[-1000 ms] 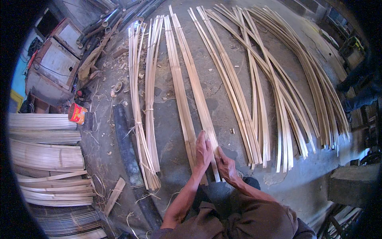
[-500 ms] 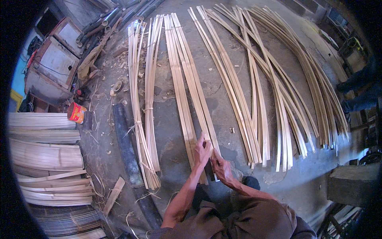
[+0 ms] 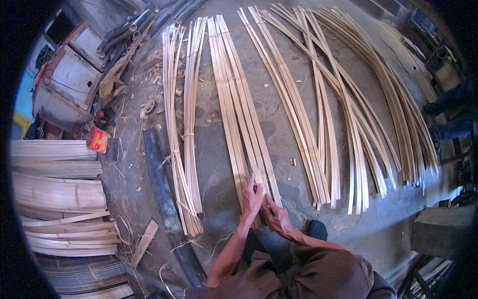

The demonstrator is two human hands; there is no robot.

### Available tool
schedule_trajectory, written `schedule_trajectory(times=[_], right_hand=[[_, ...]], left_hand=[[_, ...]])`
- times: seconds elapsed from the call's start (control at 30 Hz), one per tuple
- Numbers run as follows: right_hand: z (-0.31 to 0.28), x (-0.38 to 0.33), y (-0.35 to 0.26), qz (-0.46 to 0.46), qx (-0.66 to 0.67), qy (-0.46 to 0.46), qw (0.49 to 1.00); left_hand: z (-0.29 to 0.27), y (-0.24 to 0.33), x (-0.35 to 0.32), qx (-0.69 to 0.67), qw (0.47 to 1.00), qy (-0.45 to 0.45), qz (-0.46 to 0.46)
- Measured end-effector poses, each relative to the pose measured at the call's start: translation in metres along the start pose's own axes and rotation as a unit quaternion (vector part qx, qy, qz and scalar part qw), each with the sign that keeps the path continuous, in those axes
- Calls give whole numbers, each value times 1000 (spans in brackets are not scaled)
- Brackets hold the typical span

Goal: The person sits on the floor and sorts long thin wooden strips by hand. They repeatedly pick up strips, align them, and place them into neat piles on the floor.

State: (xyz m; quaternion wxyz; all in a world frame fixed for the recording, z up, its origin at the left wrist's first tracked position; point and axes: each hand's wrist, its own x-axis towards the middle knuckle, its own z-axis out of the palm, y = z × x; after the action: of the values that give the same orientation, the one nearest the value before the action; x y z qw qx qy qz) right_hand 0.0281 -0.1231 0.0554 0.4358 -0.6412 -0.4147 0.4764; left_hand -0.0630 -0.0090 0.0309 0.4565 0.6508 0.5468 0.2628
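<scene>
Long pale bamboo strips (image 3: 239, 99) lie side by side on the floor in front of me, running away from my body. My left hand (image 3: 253, 199) is closed on the near end of the middle strips, thumb and index finger at their edges. Just right of it and slightly nearer, my right hand (image 3: 277, 215) is closed at the ends of the same strips; its fingertips are partly hidden. A single bamboo strip (image 3: 266, 164) lies to the right of these, its near end beside my right hand.
More bamboo strips (image 3: 294, 114) spread to the right, some crossing. Tied bundles (image 3: 188, 134) lie left, beside a dark pole (image 3: 162, 184). Farther left are stacked slats (image 3: 59, 192) and a red-orange tin (image 3: 98, 140). A grey block (image 3: 440, 229) stands at right; another person's legs (image 3: 450, 119) show beyond.
Both hands have drawn slightly nearer my body. The rightmost strip now lies apart from the held ones, its near end free of my hands.
</scene>
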Motion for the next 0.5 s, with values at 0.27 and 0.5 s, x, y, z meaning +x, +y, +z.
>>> schedule_trajectory(times=[0.27, 0.5], right_hand=[[1, -5, -3, -70, -76, -33, 994], [-6, -10, -8, 62, -71, -74, 993]], left_hand=[[-2, 36, -9, -54, 994, 82, -56], [-17, 16, 14, 0, 987, 162, 25]])
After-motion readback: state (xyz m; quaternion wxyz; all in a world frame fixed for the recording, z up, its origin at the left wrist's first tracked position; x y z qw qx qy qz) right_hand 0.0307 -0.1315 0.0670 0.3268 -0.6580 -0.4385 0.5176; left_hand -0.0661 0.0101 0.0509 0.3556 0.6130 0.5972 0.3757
